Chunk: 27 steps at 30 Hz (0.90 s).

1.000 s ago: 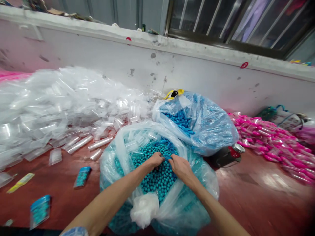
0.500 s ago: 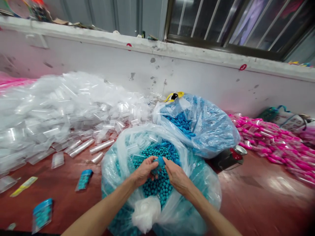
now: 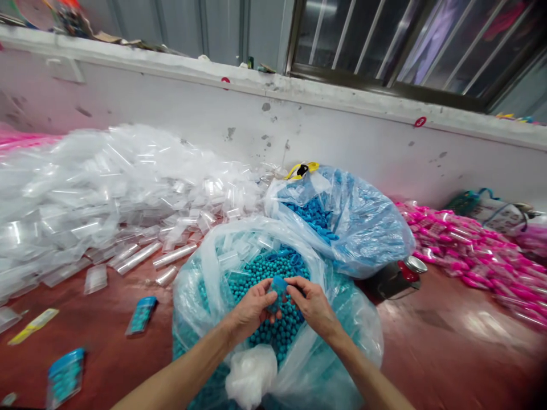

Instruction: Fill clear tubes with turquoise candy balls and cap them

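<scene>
Both hands meet over an open plastic bag (image 3: 209, 245) full of teal beads (image 3: 273, 267). Between them is a small clear packet (image 3: 279, 287) with a blue top and teal contents. My left hand (image 3: 256, 304) is closed on the packet's left side, and my right hand (image 3: 310, 302) pinches its upper right edge. Some clear empty sleeves (image 3: 231, 260) and blue pieces (image 3: 299, 262) lie on the beads. Behind, a second bag (image 3: 367, 222) holds blue pieces (image 3: 311, 216). Two filled packets, one farther (image 3: 142, 315) and one nearer (image 3: 65, 376), rest on the red table (image 3: 115, 353).
A large heap of clear sleeves (image 3: 94, 188) spreads across the back left. Pink packets (image 3: 474, 245) are piled at the right. A dark container with a silver lid (image 3: 395, 276) stands beside the bags. A yellow strip (image 3: 33, 327) lies at left, and a white wall (image 3: 342, 136) runs behind.
My hands and the packet have moved slightly lower. The fingers of my right hand have shifted on the packet's upper edge. The whole view has shifted a little.
</scene>
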Available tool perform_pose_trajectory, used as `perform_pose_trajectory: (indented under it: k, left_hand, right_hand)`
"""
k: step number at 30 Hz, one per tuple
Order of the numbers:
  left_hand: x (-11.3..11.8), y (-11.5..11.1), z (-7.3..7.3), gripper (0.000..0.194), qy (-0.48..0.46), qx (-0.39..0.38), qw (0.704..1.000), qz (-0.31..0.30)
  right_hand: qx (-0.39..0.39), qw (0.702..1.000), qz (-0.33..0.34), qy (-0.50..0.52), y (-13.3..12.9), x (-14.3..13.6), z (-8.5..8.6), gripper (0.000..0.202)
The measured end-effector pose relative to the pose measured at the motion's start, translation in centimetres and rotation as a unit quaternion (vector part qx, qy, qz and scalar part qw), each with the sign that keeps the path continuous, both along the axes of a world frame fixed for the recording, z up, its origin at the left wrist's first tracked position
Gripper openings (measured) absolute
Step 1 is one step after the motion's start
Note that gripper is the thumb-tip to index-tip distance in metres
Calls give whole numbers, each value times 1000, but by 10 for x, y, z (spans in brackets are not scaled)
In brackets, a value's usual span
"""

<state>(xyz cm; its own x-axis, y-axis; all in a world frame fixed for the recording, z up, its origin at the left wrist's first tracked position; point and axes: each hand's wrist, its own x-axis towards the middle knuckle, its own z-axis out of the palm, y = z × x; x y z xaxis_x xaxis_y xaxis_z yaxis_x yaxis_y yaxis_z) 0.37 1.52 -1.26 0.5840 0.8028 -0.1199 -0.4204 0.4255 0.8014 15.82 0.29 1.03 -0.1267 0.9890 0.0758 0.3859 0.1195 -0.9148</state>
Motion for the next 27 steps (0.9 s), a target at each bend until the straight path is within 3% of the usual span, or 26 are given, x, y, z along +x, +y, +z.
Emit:
perform_pose_trajectory:
  k: [3,12,18,21,23,27]
  left_hand:
    - [0,-4,2,40,12,7,1000,4]
    - [5,-16,22,50,122,6,988,91]
    - [6,-18,18,40,194,16,973,119]
    - [2,-16,19,42,165,16,982,88]
    - [-2,-14,21,43,142,24,988,46]
    - [-5,-12,21,38,189,76,979,20]
  right_hand:
    - [-22,999,17,23,0,1,0,24]
    - [112,987,77,-83,-5,6,15,24]
    - [114,979,119,-118,-6,7,19,24]
    - [83,984,146,-64,0,12,24,18]
    - [22,989,146,15,6,15,24,15]
    - [-78,983,49,157,15,9,15,46]
